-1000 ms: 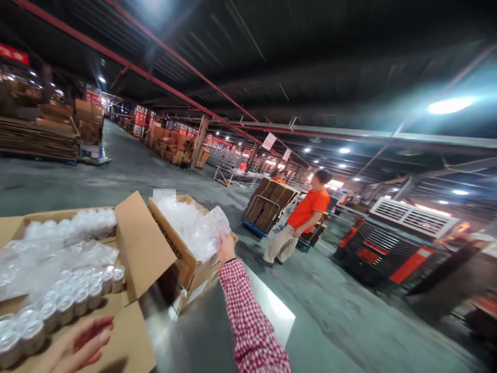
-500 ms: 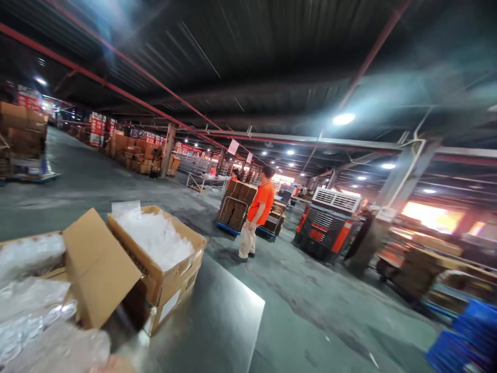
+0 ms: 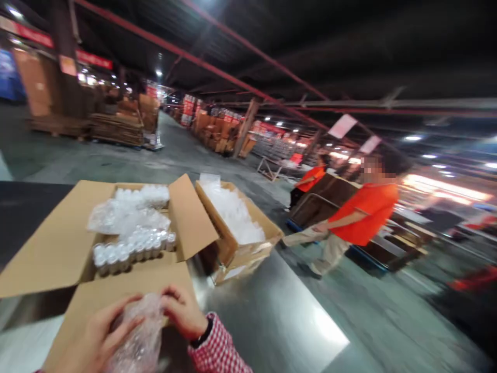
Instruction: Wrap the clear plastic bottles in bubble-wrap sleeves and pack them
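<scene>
Both my hands are at the bottom of the view, in front of an open cardboard box. My left hand (image 3: 103, 329) is wrapped round a clear plastic bag (image 3: 142, 336), which looks like bubble wrap; its contents cannot be made out. Fingers of my right hand (image 3: 182, 309) pinch the bag's upper right edge. Beyond them, the open box (image 3: 132, 277) holds rows of small silver-capped bottles (image 3: 132, 251). Crumpled clear wrap (image 3: 116, 215) lies over the back rows. To its right stands a narrower carton (image 3: 233, 254) full of whitish plastic bags (image 3: 235, 212).
The boxes rest on a shiny metal table (image 3: 267, 311), whose corner points right. Past it, a person in an orange shirt (image 3: 365, 212) stands beside a loaded trolley (image 3: 322, 199), with another person (image 3: 310, 178) behind. Stacked cardboard (image 3: 116, 127) stands at the back left.
The view has swung left, bringing the whole open box into sight. Both hands now show, holding the plastic bag. The person in orange appears nearer, with legs apart in a stride.
</scene>
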Tool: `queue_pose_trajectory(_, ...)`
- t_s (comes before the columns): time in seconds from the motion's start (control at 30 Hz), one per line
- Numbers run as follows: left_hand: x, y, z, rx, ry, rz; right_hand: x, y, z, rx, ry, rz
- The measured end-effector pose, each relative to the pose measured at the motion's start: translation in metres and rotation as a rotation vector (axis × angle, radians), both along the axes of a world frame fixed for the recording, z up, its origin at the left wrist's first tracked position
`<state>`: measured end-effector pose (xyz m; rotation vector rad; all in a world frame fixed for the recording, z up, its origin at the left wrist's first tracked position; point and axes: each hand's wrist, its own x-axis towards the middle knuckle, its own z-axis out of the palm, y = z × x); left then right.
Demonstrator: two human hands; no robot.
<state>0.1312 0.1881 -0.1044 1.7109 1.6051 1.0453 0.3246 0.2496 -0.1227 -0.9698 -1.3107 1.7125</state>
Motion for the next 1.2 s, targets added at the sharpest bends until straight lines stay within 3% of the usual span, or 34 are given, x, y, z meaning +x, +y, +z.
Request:
queue_pose_trajectory(0.13,-0.008,-0.005,0.009,-0.206,0.058,-0.066,-0.013,0.059,-0.010,0.032,-0.189,0.031)
queue_pose_trajectory(0.37,-0.044,-0.008,0.020,-0.238,0.159,0.203,-0.060,0.190,-0.035,0.249,-0.539,-0.170)
queue_pose_trajectory(0.53,-0.060,-0.012,0.039,-0.239,0.196,0.420,-0.094,0.216,-0.063,0.274,-0.690,-0.239)
queue_pose_trajectory(0.67,-0.068,-0.006,0.045,-0.297,0.080,0.410,-0.098,0.217,-0.070,0.270,-0.699,-0.280)
queue_pose_trajectory(0.77,-0.074,-0.001,0.040,-0.311,-0.034,0.327,-0.087,0.215,-0.059,0.290,-0.628,-0.332)
queue_pose_trajectory(0.87,-0.074,0.006,0.033,-0.302,0.015,0.296,-0.065,0.194,-0.029,0.344,-0.504,-0.407)
queue_pose_trajectory(0.97,-0.064,0.015,0.031,-0.268,0.130,0.328,-0.041,0.144,0.016,0.465,-0.162,-0.421)
queue_pose_trajectory(1.0,-0.060,0.017,0.033,-0.249,0.139,0.325,-0.034,0.122,0.032,0.526,-0.026,-0.364)
queue_pose_trajectory(1.07,-0.050,0.022,0.037,-0.217,0.127,0.300,-0.024,0.078,0.061,0.661,0.052,-0.157)
queue_pose_trajectory(1.13,-0.040,0.023,0.043,-0.192,0.097,0.276,-0.019,0.043,0.078,0.807,-0.075,0.070)
queue_pose_trajectory(1.2,-0.031,0.020,0.048,-0.173,0.054,0.253,-0.020,0.021,0.082,0.903,-0.252,0.243)
